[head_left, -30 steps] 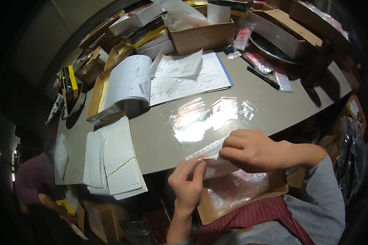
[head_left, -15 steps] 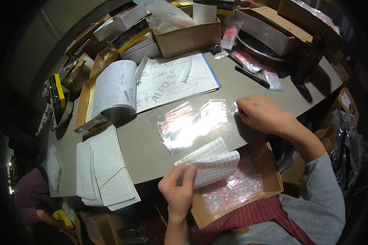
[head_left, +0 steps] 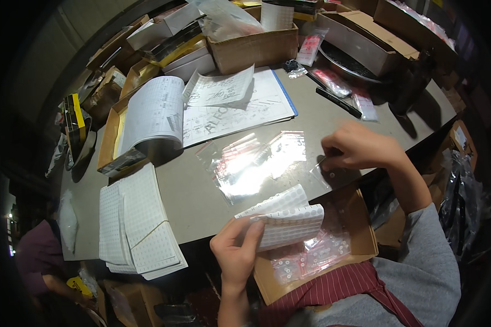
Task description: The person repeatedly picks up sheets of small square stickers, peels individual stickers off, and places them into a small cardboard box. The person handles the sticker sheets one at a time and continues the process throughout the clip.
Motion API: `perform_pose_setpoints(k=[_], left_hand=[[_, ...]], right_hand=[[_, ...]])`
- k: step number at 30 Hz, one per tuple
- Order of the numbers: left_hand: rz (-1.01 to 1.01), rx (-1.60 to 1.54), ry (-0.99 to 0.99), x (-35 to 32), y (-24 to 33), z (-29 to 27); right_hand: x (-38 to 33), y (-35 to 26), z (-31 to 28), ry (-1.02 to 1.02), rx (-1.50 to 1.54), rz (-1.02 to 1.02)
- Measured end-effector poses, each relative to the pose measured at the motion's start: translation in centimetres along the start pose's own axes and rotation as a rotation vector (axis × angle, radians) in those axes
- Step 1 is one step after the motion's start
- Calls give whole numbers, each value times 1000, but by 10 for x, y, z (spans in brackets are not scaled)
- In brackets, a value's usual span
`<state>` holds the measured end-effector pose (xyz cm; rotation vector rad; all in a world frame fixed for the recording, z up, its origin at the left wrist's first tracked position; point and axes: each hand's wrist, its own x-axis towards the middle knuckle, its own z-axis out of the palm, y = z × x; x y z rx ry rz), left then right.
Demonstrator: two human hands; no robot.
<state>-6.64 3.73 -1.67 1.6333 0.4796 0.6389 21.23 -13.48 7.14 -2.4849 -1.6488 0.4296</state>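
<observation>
A folded sheet of round white stickers [head_left: 289, 219] is pinched in my left hand [head_left: 235, 252], thumb on top, over the near edge of the table. Farther right, my right hand [head_left: 360, 146] has its fingers closed on a small clear plastic bag [head_left: 318, 175], which lies against the tabletop. A small white round spot, apparently a sticker, shows beside its fingertips. Between the hands and the papers, several clear zip bags with red strips [head_left: 240, 166] lie spread out, shining with glare. Below the sticker sheet, an open cardboard box [head_left: 370, 240] holds several clear bags bearing round white stickers.
Stacked sticker sheets under a rubber band [head_left: 147, 223] lie at left. Behind are a curled pad of papers [head_left: 153, 111] in a box, a blue-edged clipboard [head_left: 290, 103], a black marker [head_left: 338, 102] and a dark bottle [head_left: 412, 82]. Another person's purple sleeve [head_left: 38, 250] shows at lower left.
My right hand has shifted slightly right, and the small bag now shows below its fingers. On the clipboard, the loose sheet's right edge has lifted. My left hand keeps its grip.
</observation>
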Motion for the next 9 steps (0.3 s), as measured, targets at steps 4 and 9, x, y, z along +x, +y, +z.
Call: perform_pose_setpoints(k=[4,9], left_hand=[[-28,-15,2,-1,-1,1],[-57,-176,-19,1,5,-2]], right_hand=[[-11,9,3,-92,37,104],[-16,2,-10,-273,15,-89]])
